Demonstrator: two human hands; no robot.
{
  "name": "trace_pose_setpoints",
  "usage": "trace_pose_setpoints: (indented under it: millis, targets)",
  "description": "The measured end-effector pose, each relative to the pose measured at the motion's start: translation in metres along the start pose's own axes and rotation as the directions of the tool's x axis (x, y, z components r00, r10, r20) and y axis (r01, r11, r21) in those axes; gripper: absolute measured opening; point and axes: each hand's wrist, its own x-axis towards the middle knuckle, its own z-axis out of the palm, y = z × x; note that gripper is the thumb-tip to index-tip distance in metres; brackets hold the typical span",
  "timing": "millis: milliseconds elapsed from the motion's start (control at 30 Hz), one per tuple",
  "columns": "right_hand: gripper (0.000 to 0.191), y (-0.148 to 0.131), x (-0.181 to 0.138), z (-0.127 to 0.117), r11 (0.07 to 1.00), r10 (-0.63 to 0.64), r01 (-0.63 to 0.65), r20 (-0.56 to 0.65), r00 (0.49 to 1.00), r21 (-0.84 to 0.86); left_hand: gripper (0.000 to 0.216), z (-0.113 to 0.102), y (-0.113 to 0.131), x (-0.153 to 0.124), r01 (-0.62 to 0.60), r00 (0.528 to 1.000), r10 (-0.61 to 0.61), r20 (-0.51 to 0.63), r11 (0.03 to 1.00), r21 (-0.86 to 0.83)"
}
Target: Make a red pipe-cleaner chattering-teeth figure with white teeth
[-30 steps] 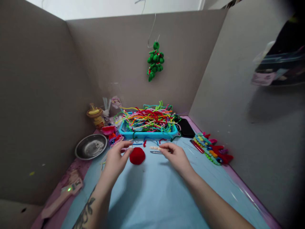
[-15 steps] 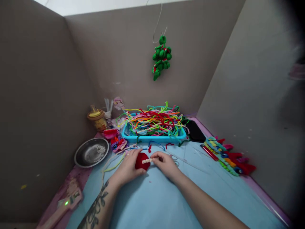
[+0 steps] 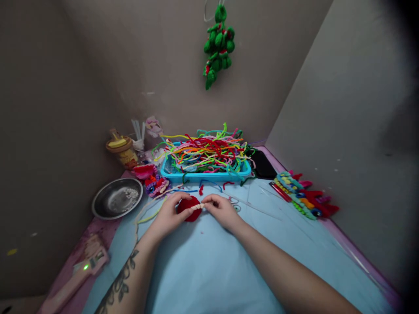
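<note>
A small red fuzzy round piece [image 3: 187, 204] lies on the light blue mat [image 3: 209, 261]. My left hand [image 3: 169, 213] is closed round its left side and grips it. My right hand [image 3: 221, 210] pinches one end of a short white beaded strip [image 3: 197, 206] and presses the strip against the top of the red piece. The two hands meet over the red piece, just in front of a blue tray [image 3: 206, 175] heaped with coloured pipe cleaners.
A steel bowl [image 3: 117, 199] with white beads sits at the left, a glue gun [image 3: 77, 274] near the front left edge. Finished colourful pieces [image 3: 303, 201] and a black phone [image 3: 263, 165] lie at the right. A green ornament [image 3: 216, 41] hangs on the grey partition.
My left hand closed on the red piece. My right hand carried the white strip leftward from the mat onto it. The camera view tilted down a little.
</note>
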Motion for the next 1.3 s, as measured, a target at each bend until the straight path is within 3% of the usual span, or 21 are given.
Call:
trace_pose_setpoints:
  millis: [233,433,700,833,1000,1100,1167,1300]
  targets:
    - [0.007,0.001,-0.001,0.0,0.992,-0.06,0.069,-0.087,0.994,0.105,0.038,-0.003,0.0,-0.001,0.003,1.0,-0.004,0.016,0.999,0.034]
    - [0.007,-0.005,-0.003,-0.002,0.979,-0.186,0.195,-0.122,0.975,0.06,0.031,-0.002,0.003,-0.001,-0.006,1.0,0.005,0.027,0.999,0.04]
    - [0.011,-0.004,-0.004,0.001,0.971,-0.238,0.236,-0.078,0.968,-0.026,0.017,0.004,-0.002,-0.001,-0.033,0.999,0.032,0.011,0.997,0.073]
    - [0.014,-0.01,-0.009,0.003,0.949,-0.285,0.281,-0.001,0.959,-0.142,0.012,0.011,-0.003,-0.001,-0.047,0.999,0.048,-0.005,0.994,0.097]
    - [0.012,-0.018,-0.012,0.009,0.821,-0.371,0.368,0.084,0.925,-0.437,0.012,0.012,-0.001,0.0,-0.048,0.999,0.048,0.004,0.994,0.101]
    - [0.011,-0.02,-0.011,0.013,0.794,-0.388,0.392,0.109,0.915,-0.465,0.012,0.009,-0.001,-0.001,-0.031,0.999,0.03,0.013,0.995,0.09]
    - [0.013,-0.018,-0.011,0.015,0.8,-0.398,0.402,0.107,0.911,-0.445,0.026,0.008,-0.004,-0.002,-0.029,0.999,0.026,0.032,0.995,0.091]
    - [0.014,-0.013,-0.012,0.015,0.818,-0.406,0.406,0.091,0.909,-0.407,0.082,0.009,-0.015,-0.006,-0.013,0.995,-0.001,0.095,0.989,0.147]
